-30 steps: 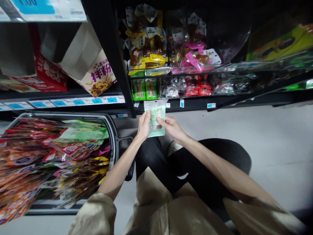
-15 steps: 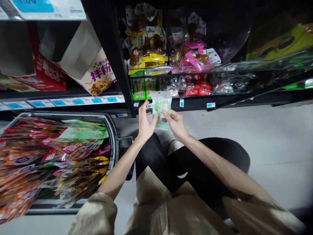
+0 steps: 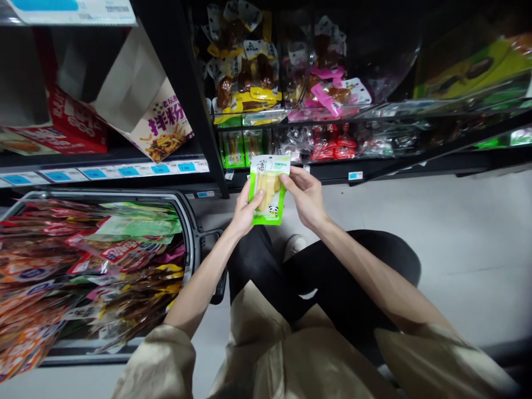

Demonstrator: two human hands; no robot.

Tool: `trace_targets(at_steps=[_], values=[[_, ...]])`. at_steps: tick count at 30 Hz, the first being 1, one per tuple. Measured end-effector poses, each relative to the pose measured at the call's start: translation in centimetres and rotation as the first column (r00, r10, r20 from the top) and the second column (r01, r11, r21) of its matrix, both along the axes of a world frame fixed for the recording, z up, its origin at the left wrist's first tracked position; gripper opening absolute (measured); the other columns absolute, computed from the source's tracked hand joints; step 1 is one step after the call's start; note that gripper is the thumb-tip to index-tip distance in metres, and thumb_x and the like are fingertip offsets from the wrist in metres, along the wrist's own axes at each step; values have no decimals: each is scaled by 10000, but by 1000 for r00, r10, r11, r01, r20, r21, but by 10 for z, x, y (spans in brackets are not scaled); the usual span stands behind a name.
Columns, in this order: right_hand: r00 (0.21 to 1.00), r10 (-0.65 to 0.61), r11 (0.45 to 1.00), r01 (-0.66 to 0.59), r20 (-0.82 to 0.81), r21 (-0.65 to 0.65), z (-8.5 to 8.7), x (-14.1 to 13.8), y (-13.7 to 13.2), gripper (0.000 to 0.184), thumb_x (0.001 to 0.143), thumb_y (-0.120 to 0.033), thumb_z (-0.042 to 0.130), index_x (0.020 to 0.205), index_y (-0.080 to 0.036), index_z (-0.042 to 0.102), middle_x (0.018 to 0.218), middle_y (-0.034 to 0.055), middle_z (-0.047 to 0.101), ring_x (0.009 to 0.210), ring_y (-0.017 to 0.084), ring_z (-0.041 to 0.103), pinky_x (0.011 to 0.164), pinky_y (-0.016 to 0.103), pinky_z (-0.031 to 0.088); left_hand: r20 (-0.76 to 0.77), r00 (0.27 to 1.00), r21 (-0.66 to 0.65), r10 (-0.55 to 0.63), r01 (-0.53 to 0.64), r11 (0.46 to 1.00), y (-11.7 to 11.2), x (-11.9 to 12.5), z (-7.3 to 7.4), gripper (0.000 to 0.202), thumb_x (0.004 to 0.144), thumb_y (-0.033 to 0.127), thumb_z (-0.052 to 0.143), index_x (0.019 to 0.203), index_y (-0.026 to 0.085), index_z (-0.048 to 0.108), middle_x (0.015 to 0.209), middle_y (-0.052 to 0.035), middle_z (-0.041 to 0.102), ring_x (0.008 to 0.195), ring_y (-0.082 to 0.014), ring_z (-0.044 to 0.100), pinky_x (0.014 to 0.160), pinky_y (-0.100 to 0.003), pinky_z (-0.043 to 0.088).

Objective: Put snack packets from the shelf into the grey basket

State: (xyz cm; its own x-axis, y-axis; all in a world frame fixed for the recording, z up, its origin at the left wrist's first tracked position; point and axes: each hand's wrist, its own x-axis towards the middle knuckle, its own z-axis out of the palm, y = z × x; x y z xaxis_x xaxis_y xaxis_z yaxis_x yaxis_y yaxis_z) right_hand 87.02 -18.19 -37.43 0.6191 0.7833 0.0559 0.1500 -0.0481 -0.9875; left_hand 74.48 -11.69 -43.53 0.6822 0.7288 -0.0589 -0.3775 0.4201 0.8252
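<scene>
Between my two hands is a green and white snack packet (image 3: pixel 269 191) with a clear window, pale yellow pieces inside and a small panda printed near its lower edge. My left hand (image 3: pixel 245 209) grips its left side, thumb across the front. At the upper right edge, my right hand (image 3: pixel 306 194) pinches it between thumb and fingers. The packet is upright in front of the lower shelf, above my knees. Beyond it, similar green packets (image 3: pixel 233 148) stand in the shelf's lower row.
A grey-rimmed shopping basket (image 3: pixel 192 244) full of snack packets sits on the floor at my left. Yellow-trimmed packets (image 3: pixel 257 97), pink-trimmed packets (image 3: pixel 328 97) and red packets (image 3: pixel 332 144) fill shelf compartments ahead. A noodle box (image 3: pixel 166 124) stands on the left shelf above price tags.
The packet has been turned over: its pale back faced me before, and its green front with the window faces me now. Both hands have shifted their grip on it.
</scene>
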Motion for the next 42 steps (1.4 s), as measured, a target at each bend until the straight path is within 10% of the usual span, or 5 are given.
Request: trace_targets(at_steps=[15,34,42], values=[[996,89,979,-86,-10,183,4,1,1,498,824,-607,754,1179,-266,677,1153,26,741,1134,221,681,989,377,568,-4,997,153,-71,71,986,2,-3,-14,673,907,530,671,1500,279,474,1506,-67,546,1380,-300,527,1183,-465,417],[996,87,989,-88,12,119,5,-1,0,619,849,-609,725,1364,-294,591,1229,31,718,1192,228,657,1024,379,559,20,997,147,-76,72,987,2,-2,-14,682,903,527,676,1503,274,474,1513,-65,539,1394,-306,510,1182,-465,410],[981,21,995,-39,-195,-87,-10,-7,-8,656,696,-468,885,1259,-267,616,1119,46,747,1062,223,693,998,405,551,-104,978,53,180,-175,983,1,6,-13,542,864,404,711,1362,226,592,1436,-79,600,1350,-287,534,1181,-423,382]])
